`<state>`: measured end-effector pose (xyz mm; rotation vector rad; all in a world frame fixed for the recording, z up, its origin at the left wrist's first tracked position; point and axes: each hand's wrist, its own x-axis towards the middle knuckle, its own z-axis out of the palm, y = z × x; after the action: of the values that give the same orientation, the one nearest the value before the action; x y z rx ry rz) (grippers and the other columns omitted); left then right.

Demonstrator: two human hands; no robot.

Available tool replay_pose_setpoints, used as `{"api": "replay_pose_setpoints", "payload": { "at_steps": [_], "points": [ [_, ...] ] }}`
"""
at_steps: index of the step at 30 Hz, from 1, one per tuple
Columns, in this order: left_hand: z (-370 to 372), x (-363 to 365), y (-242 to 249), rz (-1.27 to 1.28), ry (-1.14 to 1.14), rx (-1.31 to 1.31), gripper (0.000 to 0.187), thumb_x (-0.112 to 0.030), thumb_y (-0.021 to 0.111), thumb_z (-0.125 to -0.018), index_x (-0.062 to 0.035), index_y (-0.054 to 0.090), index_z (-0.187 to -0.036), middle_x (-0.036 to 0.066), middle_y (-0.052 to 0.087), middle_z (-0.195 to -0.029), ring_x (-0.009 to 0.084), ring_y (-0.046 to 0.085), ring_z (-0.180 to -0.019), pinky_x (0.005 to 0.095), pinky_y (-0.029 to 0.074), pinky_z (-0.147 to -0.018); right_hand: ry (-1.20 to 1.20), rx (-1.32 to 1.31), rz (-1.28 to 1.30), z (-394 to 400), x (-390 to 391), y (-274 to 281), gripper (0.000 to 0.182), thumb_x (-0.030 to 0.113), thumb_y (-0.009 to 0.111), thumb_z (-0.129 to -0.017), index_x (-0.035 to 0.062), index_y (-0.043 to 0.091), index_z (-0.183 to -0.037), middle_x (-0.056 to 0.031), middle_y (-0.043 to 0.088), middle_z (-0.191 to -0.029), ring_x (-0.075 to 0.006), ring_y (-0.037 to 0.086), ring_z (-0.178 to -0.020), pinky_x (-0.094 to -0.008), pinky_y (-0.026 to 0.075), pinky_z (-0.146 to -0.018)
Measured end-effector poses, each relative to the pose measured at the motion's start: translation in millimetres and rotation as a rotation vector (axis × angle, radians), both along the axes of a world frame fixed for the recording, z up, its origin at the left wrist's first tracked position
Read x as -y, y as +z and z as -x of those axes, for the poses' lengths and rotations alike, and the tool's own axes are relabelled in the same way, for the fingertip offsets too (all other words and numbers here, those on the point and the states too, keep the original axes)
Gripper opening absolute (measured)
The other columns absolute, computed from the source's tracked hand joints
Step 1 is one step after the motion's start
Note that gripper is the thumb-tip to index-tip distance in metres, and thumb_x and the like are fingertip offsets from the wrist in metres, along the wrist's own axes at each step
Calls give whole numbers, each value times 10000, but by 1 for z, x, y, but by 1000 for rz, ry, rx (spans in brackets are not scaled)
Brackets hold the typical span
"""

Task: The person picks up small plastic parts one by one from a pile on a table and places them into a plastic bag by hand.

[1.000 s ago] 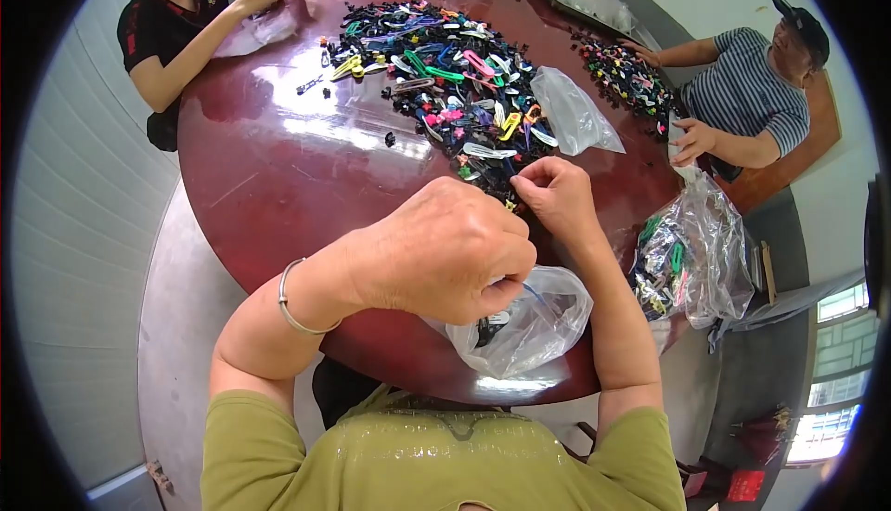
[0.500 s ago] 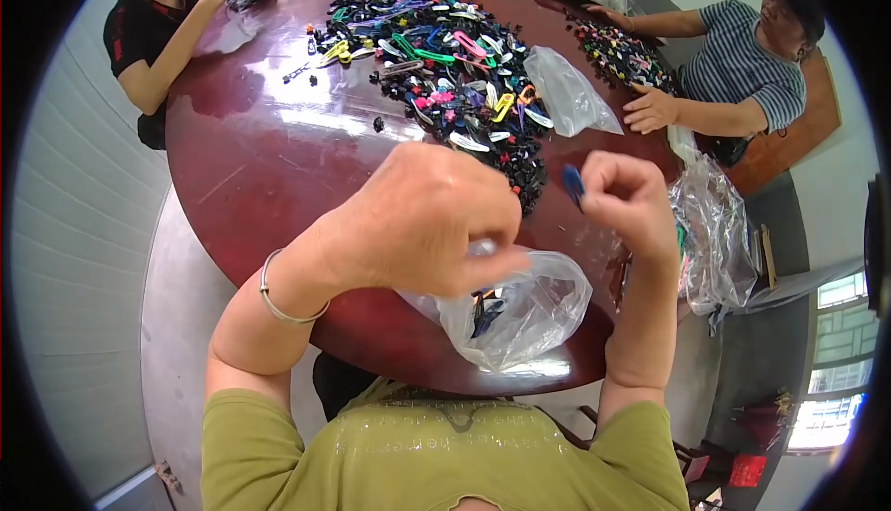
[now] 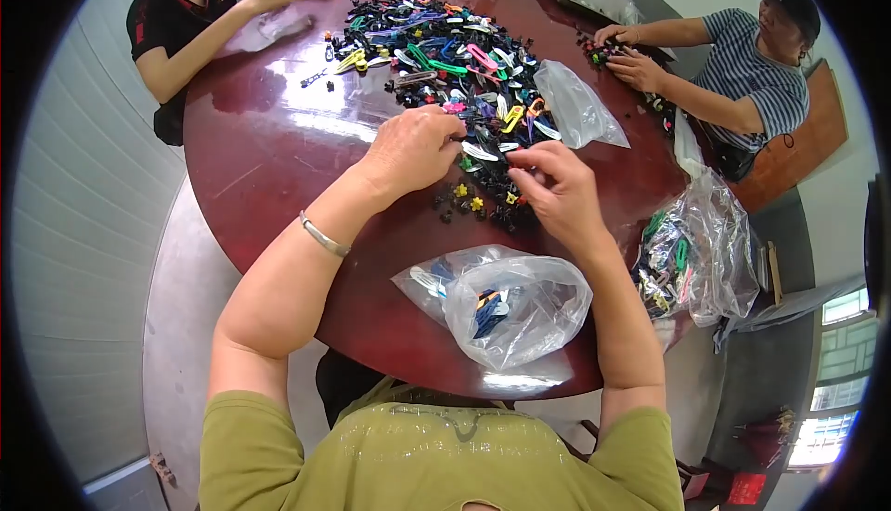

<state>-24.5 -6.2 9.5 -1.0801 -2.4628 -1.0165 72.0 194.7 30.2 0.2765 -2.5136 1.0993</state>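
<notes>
Left hand (image 3: pixel 413 147) rests knuckles-up at the near edge of the clip pile (image 3: pixel 455 56), fingers curled down into the clips; whether anything is pinched under them cannot be told. Right hand (image 3: pixel 555 191) sits just beside it, at the pile's near right edge, fingertips drawn narrow together over small dark clips; an actual hold is not visible. A few loose small clips (image 3: pixel 469 203), yellow and dark, lie between the two hands.

Pile: mixed colours, covers the far middle of the round red table (image 3: pixel 269 177). Near bag (image 3: pixel 506 302), clear plastic, lies at the table's near edge below both hands, apart from them, with a few clips inside. Empty-looking clear bag (image 3: pixel 577 107) lies against the pile's right side. Fuller bag (image 3: pixel 696 251) of clips hangs off the table's right edge.

Person in black (image 3: pixel 186 19) works far left, hands on a plastic sheet. Person in stripes (image 3: pixel 742 75) works far right, both hands on a second clip heap (image 3: pixel 617 56).
</notes>
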Motion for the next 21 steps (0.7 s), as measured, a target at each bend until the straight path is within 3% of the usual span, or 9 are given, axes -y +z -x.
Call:
{"api": "replay_pose_setpoints", "payload": {
  "at_steps": [5, 11, 14, 16, 21],
  "points": [
    [0, -4, -8, 34, -57, -63, 160, -119, 651, -788, -58, 688, -932, 119, 618, -904, 317, 616, -844, 401, 497, -753, -82, -151, -354, 11, 9, -20, 169, 140, 682, -789, 104, 686, -954, -67, 599, -884, -250, 614, -754, -361, 497, -625],
    [-4, -6, -5, 62, -96, -62, 135, -145, 635, -815, -52, 697, -891, 114, 620, -870, 309, 618, -835, 392, 497, -752, -92, -178, -358, 11, 9, -20, 107, 129, 678, -783, 92, 692, -883, -58, 601, -840, -237, 615, -726, -345, 494, -610],
    [-2, -5, -7, -33, -125, -33, 134, -153, 646, -814, -50, 699, -882, 115, 627, -861, 305, 622, -832, 384, 497, -751, -102, -31, -96, 12, 6, -17, 73, 111, 679, -775, 68, 694, -832, -61, 598, -782, -191, 607, -670, -299, 480, -588],
    [-3, -2, -1, -37, -102, -9, 136, -157, 653, -812, -49, 697, -881, 117, 632, -865, 304, 625, -831, 379, 497, -751, -53, 148, 224, 9, 0, -7, 97, 87, 682, -795, -4, 680, -827, -24, 619, -765, -74, 559, -676, -232, 446, -591],
    [0, -3, -5, -33, -153, -43, 124, -136, 670, -786, -48, 689, -871, 111, 616, -849, 292, 615, -835, 382, 494, -742, 183, 218, 469, -33, -14, 58, 44, 16, 676, -768, -18, 655, -786, 9, 594, -756, -38, 503, -689, -198, 378, -596]
  ]
}}
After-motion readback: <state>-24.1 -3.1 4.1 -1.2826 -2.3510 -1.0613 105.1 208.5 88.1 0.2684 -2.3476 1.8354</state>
